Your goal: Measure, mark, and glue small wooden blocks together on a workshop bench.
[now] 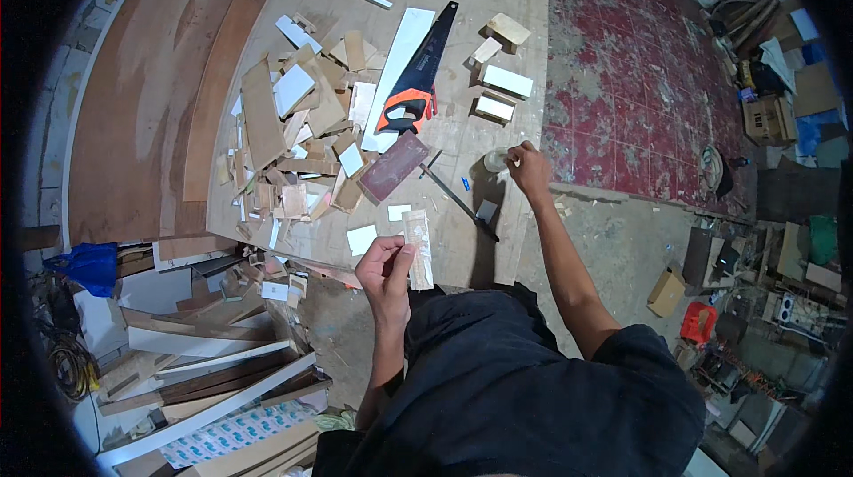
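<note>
Upright in front of my body, a small flat wooden strip with a shiny surface is pinched between the thumb and fingers of my left hand. My right hand reaches to the table's right side, its fingers closed at a small round pale object, perhaps a jar or a tape roll. Between the hands lie a dark bar clamp and a tiny blue piece. A reddish-brown sanding sheet or block rests left of the clamp, with small white squares nearer me.
A handsaw with an orange handle lies on a white board. Wood offcuts are heaped on the table's left; several small blocks stand at its right. Stacked boards fill the lower left. Right of the table lies a worn red surface.
</note>
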A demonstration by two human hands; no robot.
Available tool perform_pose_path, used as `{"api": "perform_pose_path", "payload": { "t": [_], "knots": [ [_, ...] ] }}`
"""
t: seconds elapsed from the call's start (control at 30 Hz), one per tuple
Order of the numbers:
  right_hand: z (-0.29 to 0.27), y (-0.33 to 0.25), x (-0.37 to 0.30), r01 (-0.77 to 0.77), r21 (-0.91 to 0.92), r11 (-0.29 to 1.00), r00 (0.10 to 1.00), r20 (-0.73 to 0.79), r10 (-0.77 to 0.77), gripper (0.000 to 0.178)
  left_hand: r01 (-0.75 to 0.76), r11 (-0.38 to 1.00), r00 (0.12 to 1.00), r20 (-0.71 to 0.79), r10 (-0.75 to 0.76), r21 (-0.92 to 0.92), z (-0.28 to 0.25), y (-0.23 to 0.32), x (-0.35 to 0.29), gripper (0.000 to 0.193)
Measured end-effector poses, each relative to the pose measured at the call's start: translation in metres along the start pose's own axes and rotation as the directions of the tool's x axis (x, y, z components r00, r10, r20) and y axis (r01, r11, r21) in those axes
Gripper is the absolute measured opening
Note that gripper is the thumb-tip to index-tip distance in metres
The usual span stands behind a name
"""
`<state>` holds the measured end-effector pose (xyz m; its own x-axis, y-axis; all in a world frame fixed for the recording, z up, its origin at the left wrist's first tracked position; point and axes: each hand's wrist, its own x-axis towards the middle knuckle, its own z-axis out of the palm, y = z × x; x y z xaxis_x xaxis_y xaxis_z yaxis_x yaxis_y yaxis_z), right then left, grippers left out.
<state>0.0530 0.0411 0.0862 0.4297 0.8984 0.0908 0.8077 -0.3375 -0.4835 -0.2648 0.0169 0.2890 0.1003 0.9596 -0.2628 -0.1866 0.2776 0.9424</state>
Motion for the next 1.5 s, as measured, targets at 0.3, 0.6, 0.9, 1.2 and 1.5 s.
{"api": "perform_pose_path", "payload": {
  "t": [0.3, 0.6, 0.9, 1.2, 1.5],
  "knots": [
    [0.012, -0.004, -0.001, -0.003, -0.022, 1.000, 0.999, 0.042, 0.004, 0.011, 0.001, 1.000, 0.999, -0.041, 0.000, 0.019, -0.001, 0.001, 0.006, 0.007],
    [0.009, 0.002, 0.009, -0.134, 0.015, 0.991, 0.991, 0.029, 0.134, 0.019, 0.019, 1.000, 0.999, 0.030, -0.020, 0.024, 0.006, -0.005, 0.003, 0.007],
    [0.013, 0.013, 0.009, -0.228, 0.107, 0.968, 0.970, -0.059, 0.235, 0.031, 0.022, 0.996, 1.000, 0.013, -0.024, 0.082, -0.005, -0.007, -0.002, 0.010],
    [-0.008, 0.021, 0.007, -0.471, 0.248, 0.846, 0.868, -0.041, 0.495, 0.037, -0.006, 0.997, 0.999, 0.037, 0.004, 0.073, -0.002, -0.001, -0.008, 0.011],
    [-0.130, -0.030, -0.052, -0.340, 0.919, 0.203, 0.861, 0.217, 0.460, 0.022, -0.041, 0.993, 0.994, 0.104, 0.029, 0.111, 0.007, 0.015, -0.008, 0.014]
  ]
}}
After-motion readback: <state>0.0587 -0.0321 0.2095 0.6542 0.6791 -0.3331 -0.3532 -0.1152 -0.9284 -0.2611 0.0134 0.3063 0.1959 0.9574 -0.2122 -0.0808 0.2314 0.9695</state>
